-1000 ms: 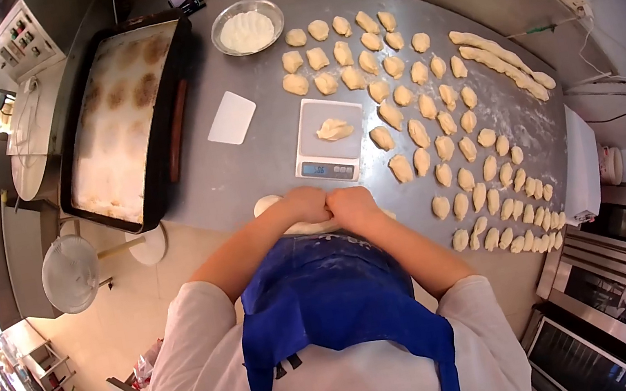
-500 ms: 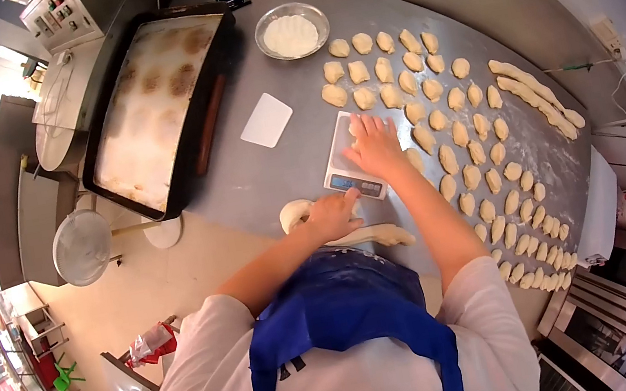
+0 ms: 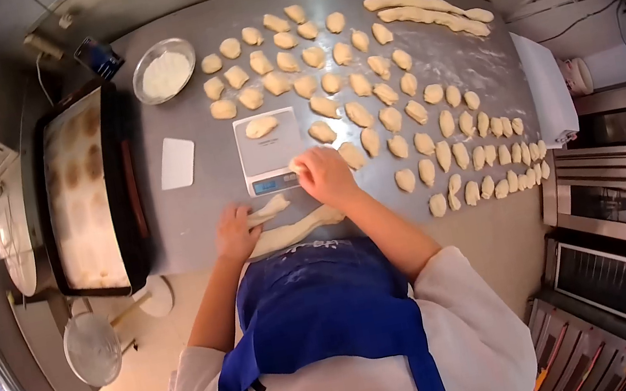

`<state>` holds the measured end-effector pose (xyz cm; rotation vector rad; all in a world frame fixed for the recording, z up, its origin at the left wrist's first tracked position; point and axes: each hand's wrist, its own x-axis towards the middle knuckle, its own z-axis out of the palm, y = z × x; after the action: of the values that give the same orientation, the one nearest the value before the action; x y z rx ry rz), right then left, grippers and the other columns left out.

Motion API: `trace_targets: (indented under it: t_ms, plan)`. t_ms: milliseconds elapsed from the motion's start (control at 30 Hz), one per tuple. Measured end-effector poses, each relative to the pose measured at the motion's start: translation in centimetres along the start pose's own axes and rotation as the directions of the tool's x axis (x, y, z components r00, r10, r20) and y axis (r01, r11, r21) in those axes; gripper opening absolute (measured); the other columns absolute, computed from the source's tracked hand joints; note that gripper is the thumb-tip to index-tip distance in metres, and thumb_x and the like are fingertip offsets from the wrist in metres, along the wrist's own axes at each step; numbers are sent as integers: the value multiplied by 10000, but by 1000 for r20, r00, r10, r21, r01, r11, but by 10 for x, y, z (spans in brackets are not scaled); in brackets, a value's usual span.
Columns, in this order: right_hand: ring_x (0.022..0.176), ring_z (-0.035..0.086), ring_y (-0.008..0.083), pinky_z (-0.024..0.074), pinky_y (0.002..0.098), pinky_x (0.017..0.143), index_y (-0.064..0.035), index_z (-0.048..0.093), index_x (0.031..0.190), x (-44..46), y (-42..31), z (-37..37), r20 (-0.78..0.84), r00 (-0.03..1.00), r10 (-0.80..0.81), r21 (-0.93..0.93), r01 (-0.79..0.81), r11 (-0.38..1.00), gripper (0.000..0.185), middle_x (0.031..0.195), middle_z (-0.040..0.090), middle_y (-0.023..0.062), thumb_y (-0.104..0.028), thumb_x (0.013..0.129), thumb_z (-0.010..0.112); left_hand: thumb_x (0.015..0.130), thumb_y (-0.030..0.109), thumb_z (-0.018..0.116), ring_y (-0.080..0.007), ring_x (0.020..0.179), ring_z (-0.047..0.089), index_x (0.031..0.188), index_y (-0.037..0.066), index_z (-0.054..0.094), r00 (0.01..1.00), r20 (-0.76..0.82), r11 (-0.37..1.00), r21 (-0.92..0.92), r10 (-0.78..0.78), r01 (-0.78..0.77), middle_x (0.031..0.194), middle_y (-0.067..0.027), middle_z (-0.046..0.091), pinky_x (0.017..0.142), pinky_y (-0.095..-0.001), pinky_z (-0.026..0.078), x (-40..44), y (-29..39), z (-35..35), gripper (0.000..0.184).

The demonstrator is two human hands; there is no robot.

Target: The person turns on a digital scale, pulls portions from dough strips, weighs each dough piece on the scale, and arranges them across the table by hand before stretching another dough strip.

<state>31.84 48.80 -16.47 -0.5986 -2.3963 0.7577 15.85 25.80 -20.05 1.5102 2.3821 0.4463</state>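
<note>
Left hand's (image 3: 234,232) knuckles-up, grip round one pale dough strip (image 3: 269,209) near one flat white scale (image 3: 271,156) carrying one cream dough lump (image 3: 262,127), right hand's (image 3: 326,177) angled left, pinching one small dough bit (image 3: 297,167), plus two long pale dough ropes (image 3: 432,16) further right.

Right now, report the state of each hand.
Left hand: closed on one end of a short dough strip.
Right hand: closed, pinching a small piece of dough.
</note>
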Motion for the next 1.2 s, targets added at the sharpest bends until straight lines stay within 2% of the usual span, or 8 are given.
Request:
trace_targets:
  t_ms: [267,400,533,633,733,833,1033,1200]
  plan:
    - [906,623,339,498,457,786,-90,671,1005,-131,76,-66,-116,894,433,-268,-448,853,242,983,641,128,-178,791,742,863,305,707,-354,1051,591,1113,94,616,995,73,996,63,-64,59,1064,-151,635,930,-469,468,-6,-9,12,340]
    - [1002,602,353,487,479,853,-98,671,1097,-93,38,-59,-91,981,170,-395,-192,899,349,1116,608,136,-222,787,767,946,382,610,-382,1117,596,1132,72,617,931,335,971,-133,-147,201,1159,-184,651,969,-474,463,3,-14,13,361]
    - [1142,588,370,454,480,992,-102,628,1219,-47,-30,-7,275,957,-90,93,67,993,493,1210,620,165,-249,771,771,990,414,542,-395,1178,594,1187,59,626,852,523,886,-386,-20,258,1233,-205,653,1000,-459,466,18,7,-10,415]
    - [1136,613,370,495,467,953,-123,624,1242,-37,-28,38,562,818,-120,177,22,984,489,1190,660,170,-255,787,746,945,460,617,-396,1112,629,1254,97,632,863,480,933,-360,158,30,1179,-200,679,958,-466,484,24,27,-28,477]
    - [1056,655,356,534,451,879,-154,605,1282,-37,-21,52,678,732,72,152,-236,960,488,1152,688,155,-239,814,712,928,484,635,-395,1105,635,1275,104,633,939,341,908,-402,33,115,1200,-190,679,963,-462,487,19,20,-25,514]
    - [973,678,337,546,446,832,-167,619,1239,-42,-25,41,504,861,63,153,-161,975,423,1102,692,124,-249,832,703,926,504,630,-407,1125,623,1265,97,642,851,524,871,-405,-27,277,1204,-184,682,987,-462,475,20,16,-34,529]
    - [882,700,310,564,432,715,-103,636,1032,-29,-46,28,704,710,-32,-101,145,984,246,929,658,106,-252,847,700,927,531,610,-358,1040,666,1179,84,695,836,535,932,-351,121,91,1076,-179,720,918,-441,509,29,19,-14,520]
    - [824,701,334,565,453,679,-59,670,989,-20,-50,34,777,627,-60,-129,252,959,203,930,662,140,-220,872,631,877,438,626,-381,895,703,988,66,757,623,771,947,-284,133,150,953,-185,737,803,-466,553,56,34,-36,410]
